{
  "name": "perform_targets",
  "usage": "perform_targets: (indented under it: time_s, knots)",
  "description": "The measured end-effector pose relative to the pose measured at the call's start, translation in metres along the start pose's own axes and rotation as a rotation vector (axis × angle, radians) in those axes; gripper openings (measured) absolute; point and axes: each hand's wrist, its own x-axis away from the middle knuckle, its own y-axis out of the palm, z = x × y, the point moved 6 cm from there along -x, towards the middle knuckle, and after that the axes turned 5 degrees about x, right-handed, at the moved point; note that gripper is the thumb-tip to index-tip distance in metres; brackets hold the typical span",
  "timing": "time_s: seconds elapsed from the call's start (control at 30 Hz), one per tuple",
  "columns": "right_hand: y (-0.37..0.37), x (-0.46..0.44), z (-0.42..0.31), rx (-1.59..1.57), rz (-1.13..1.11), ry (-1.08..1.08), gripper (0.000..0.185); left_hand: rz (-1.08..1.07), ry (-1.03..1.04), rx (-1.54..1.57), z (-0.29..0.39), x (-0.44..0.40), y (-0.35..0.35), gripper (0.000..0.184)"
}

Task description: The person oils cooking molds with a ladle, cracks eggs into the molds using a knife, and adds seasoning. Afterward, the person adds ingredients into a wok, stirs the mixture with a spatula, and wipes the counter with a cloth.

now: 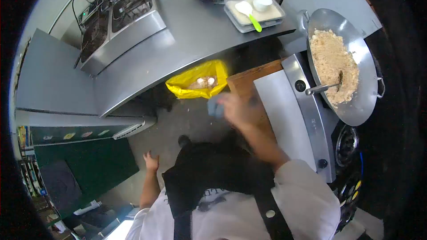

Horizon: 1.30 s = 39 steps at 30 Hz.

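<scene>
My right hand (232, 106), blurred by motion, is closed on a grey-blue cloth (215, 107) beside the wooden board's left edge. Just beyond it, below the counter edge, a yellow bag (200, 69) stands open with white pieces and brownish matter inside. My left hand (151, 162) is held low at the left, its fingers apart and nothing in it. To the right, a large metal wok (364, 80) holds crumbly beige food (331, 58), and a metal ladle (321, 89) rests in it.
A metal counter (187, 31) carries a twin fryer (129, 26) and a tray (267, 20) with a green-handled white scoop (249, 14) and white cup (262, 2). A wooden board (249, 84) and a steel stove front (307, 111) lie at the right.
</scene>
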Motion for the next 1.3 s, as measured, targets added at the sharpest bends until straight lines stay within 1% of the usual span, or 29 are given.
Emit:
perform_targets:
  time_s: [0.03, 0.07, 0.1, 0.17, 0.2, 0.27, 0.33, 0.37, 0.4, 0.43, 0.47, 0.5, 0.53, 0.6, 0.63, 0.67, 0.7, 0.73, 0.77, 0.83, 0.87, 0.9, 0.97, 1.03, 1.1, 1.17, 1.2, 1.23, 1.3]
  knots:
    - [-0.021, -0.003, 0.019, 0.175, 0.150, -0.115, 0.025, -0.115, -0.045, -0.178, -0.040, 0.004, 0.012, 0.052]
    - [-0.050, -0.013, 0.037, 0.174, 0.140, 0.162, 0.025, -0.230, -0.085, -0.354, -0.070, 0.005, 0.024, 0.048]
    - [-0.064, -0.012, 0.075, 0.383, 0.182, 0.154, 0.029, -0.230, -0.085, -0.348, -0.083, 0.007, 0.027, 0.048]
    - [-0.074, -0.008, 0.130, 0.904, 0.188, 0.410, 0.035, -0.446, -0.020, -0.415, -0.110, 0.019, 0.049, 0.037]
    - [-0.065, -0.002, 0.140, 0.895, 0.181, 0.387, 0.035, -0.363, -0.076, -0.176, -0.152, 0.011, 0.077, 0.034]
    - [-0.029, -0.001, 0.142, 1.003, 0.117, 0.460, 0.036, -0.453, 0.276, -0.338, -0.141, 0.009, 0.100, 0.040]
    - [0.020, 0.002, 0.095, 0.775, -0.048, 0.384, 0.031, -0.421, 0.038, 0.022, -0.114, 0.005, 0.086, 0.046]
    - [0.046, 0.006, 0.066, 0.696, -0.018, 0.326, 0.026, -0.363, -0.013, 0.091, -0.086, 0.007, 0.066, 0.047]
    - [0.073, 0.009, 0.030, 0.435, -0.081, 0.322, 0.024, -0.309, -0.065, 0.163, -0.048, 0.014, 0.034, 0.049]
    - [0.100, 0.016, -0.010, 0.179, -0.160, 0.327, 0.024, -0.344, -0.054, 0.258, -0.016, 0.018, 0.005, 0.050]
    - [0.144, 0.028, -0.032, 0.100, -0.259, 0.177, 0.026, -0.383, -0.044, 0.354, 0.004, 0.024, -0.015, 0.053]
    - [0.172, 0.036, -0.066, -0.045, -0.326, 0.151, 0.025, -0.281, 0.056, 0.450, 0.019, 0.029, -0.037, 0.059]
    - [0.192, 0.039, -0.106, -0.080, -0.491, 0.285, 0.026, -0.172, 0.154, 0.537, 0.029, 0.035, -0.059, 0.065]
    - [0.256, 0.052, -0.146, -0.432, -0.718, 0.383, 0.030, -0.056, 0.261, 0.676, 0.031, 0.044, -0.091, 0.069]
    - [0.274, 0.054, -0.177, -0.623, -0.813, 0.449, 0.034, -0.028, 0.245, 0.687, 0.021, 0.043, -0.102, 0.069]
    - [0.283, 0.051, -0.205, -0.623, -0.832, 0.428, 0.034, -0.130, 0.212, 0.856, 0.012, 0.044, -0.108, 0.068]
    - [0.288, 0.055, -0.232, -0.861, -0.891, 0.673, 0.041, -0.240, 0.182, 1.026, 0.006, 0.046, -0.112, 0.066]
    - [0.295, 0.061, -0.256, -1.094, -0.929, 0.934, 0.049, -0.268, 0.178, 1.096, 0.009, 0.059, -0.143, 0.061]
    - [0.303, 0.060, -0.271, -1.085, -0.935, 0.936, 0.049, -0.267, 0.175, 1.106, 0.003, 0.068, -0.164, 0.061]
    - [0.317, 0.062, -0.306, -1.491, -1.147, 1.018, 0.058, -0.135, 0.131, 1.382, -0.015, 0.072, -0.190, 0.053]
    - [0.323, 0.066, -0.310, -1.495, -1.093, 1.039, 0.058, -0.035, 0.114, 1.441, -0.034, 0.067, -0.190, 0.047]
    - [0.333, 0.071, -0.315, -1.498, -1.043, 1.085, 0.057, 0.001, 0.044, 1.481, -0.030, 0.076, -0.211, 0.046]
    - [0.354, 0.085, -0.313, -1.508, -0.949, 1.138, 0.055, -0.031, 0.037, 1.582, -0.046, 0.069, -0.215, 0.054]
    - [0.375, 0.106, -0.322, -1.305, -1.201, 0.934, 0.060, -0.132, 0.049, 1.675, -0.047, 0.066, -0.213, 0.056]
    - [0.380, 0.106, -0.323, -1.289, -1.198, 0.915, 0.056, -0.204, 0.060, 1.767, -0.049, 0.062, -0.211, 0.058]
    - [0.369, 0.073, -0.324, -1.369, -1.164, 0.833, 0.049, -0.350, 0.145, 1.980, -0.034, 0.049, -0.209, 0.067]
    - [0.346, 0.047, -0.329, -1.417, -1.078, 0.885, 0.045, -0.364, 0.157, 1.979, -0.021, 0.044, -0.213, 0.067]
    - [0.323, 0.020, -0.332, -1.418, -0.991, 0.932, 0.047, -0.375, 0.194, 1.989, -0.004, 0.042, -0.222, 0.069]
    - [0.288, -0.038, -0.305, -1.513, -0.829, 0.747, 0.053, -0.391, 0.232, 2.008, 0.016, 0.028, -0.225, 0.072]
